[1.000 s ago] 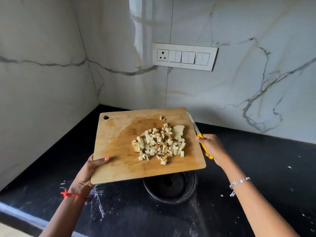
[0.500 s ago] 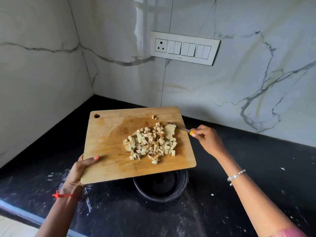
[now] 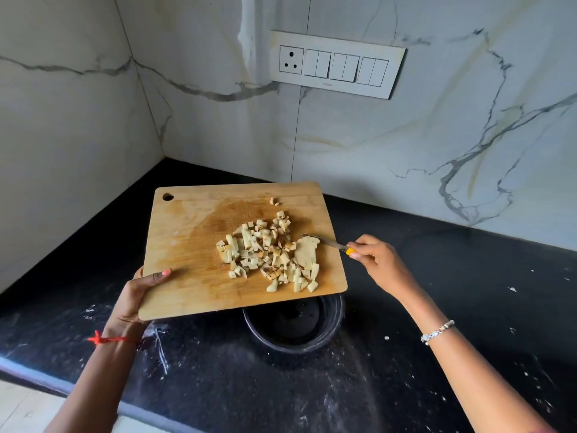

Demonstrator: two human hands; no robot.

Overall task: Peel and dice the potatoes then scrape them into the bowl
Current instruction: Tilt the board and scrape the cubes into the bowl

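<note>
My left hand [image 3: 137,296] grips the near left edge of a wooden cutting board [image 3: 187,242], which is held above the counter, its near right corner over a black bowl [image 3: 295,331]. A heap of diced potato [image 3: 268,253] lies on the board's right half, with one loose piece near the far edge. My right hand [image 3: 379,260] holds a knife [image 3: 331,243] with a yellow handle. Its blade lies over the board's right edge, the tip touching a larger flat potato piece beside the heap. Most of the bowl's far side is hidden under the board.
The black stone counter [image 3: 452,307] carries white specks and smears. Marble walls meet in a corner behind the board. A white socket and switch panel [image 3: 335,64] sits on the back wall. The counter's front edge runs along the lower left.
The knife has swung from beside the board's right edge onto the board, its tip now at the potato heap. The board and bowl have stayed roughly in place.
</note>
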